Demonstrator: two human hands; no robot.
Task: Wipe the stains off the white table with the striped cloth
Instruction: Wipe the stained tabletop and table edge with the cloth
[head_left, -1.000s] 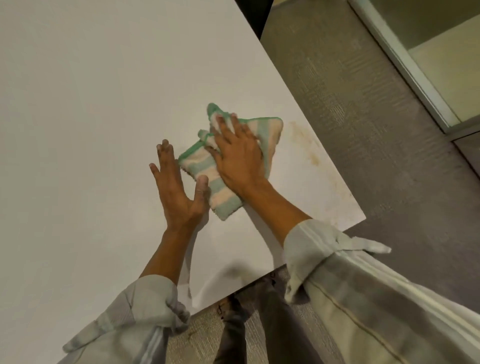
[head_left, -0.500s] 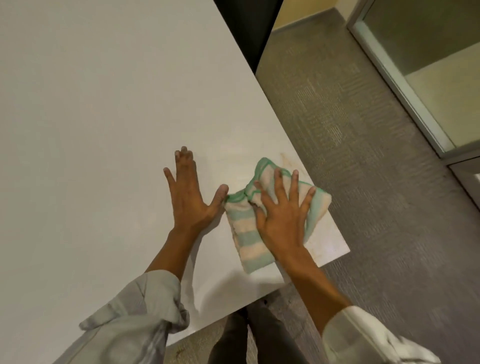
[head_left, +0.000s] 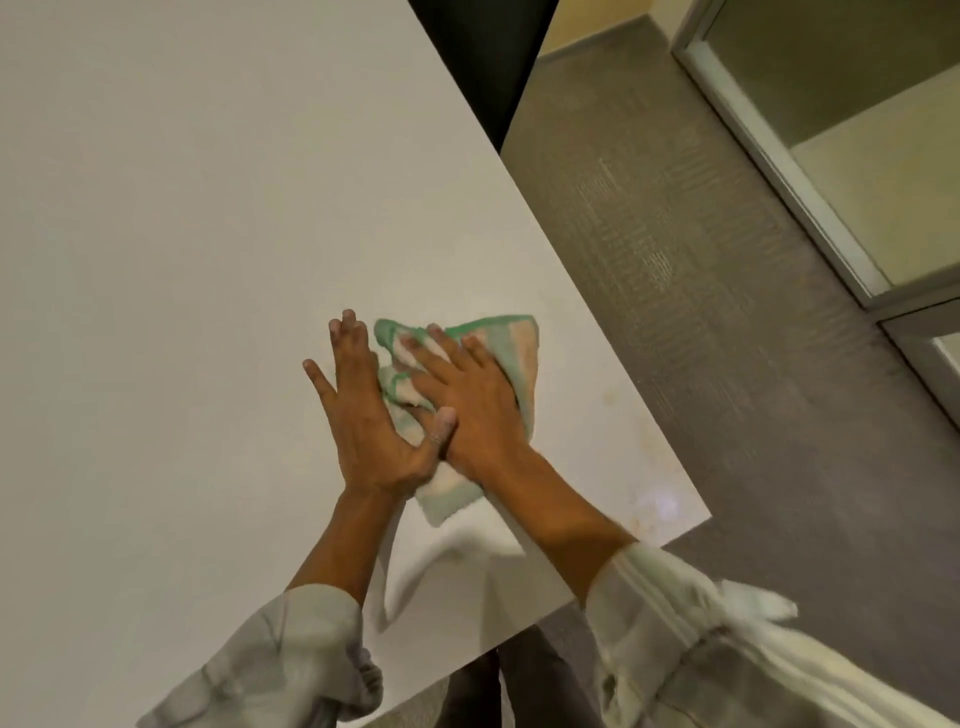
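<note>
The right hand (head_left: 475, 410) presses flat, fingers spread, on the striped cloth (head_left: 511, 348) near the white counter's (head_left: 208, 260) corner. The left hand (head_left: 366, 421) lies open beside the cloth, thumb touching the right hand. Faint stains (head_left: 647, 441) sit right of the cloth.

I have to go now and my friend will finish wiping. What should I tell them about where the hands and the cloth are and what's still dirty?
Right hand: flat and spread on top of the striped cloth, pressing it to the white table; not gripping it.
Left hand: open, palm down on the table beside the cloth, its thumb touching the right hand.
Cloth: bunched, near the table's right edge, a little way in from the near corner.
Done: cannot tell how much has been cleaned.
Left: faint yellowish stains between the cloth and the near right corner. Wipe there next.
</note>
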